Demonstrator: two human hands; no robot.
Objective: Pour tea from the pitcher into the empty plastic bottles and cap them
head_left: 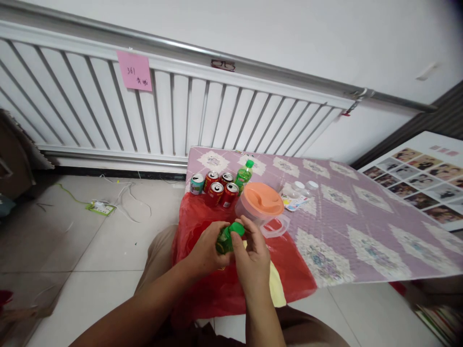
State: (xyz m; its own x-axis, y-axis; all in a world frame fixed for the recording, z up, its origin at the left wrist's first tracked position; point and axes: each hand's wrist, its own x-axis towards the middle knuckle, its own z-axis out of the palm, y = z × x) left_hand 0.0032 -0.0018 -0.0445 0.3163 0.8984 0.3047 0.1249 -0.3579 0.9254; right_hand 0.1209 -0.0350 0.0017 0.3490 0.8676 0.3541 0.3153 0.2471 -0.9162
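Note:
A green plastic bottle [223, 241] is tilted between my two hands, above a red plastic bag [289, 270]. My left hand [210, 248] wraps round the bottle's body. At its green cap [237, 228], my right hand [251, 243] has thumb and fingers closed on it. Just beyond my hands stands a clear plastic pitcher with an orange lid [262, 198]. A yellow cloth [276, 286] hangs partly hidden behind my right wrist. The lower part of the bottle is covered by my fingers.
Several opened red cans [216, 193], a teal can [197, 184] and another green bottle [244, 176] stand behind the bag. Two clear bottles with white caps [298, 188] stand right of the pitcher. A white radiator [181, 111] lines the wall. A power strip [100, 208] lies on the floor.

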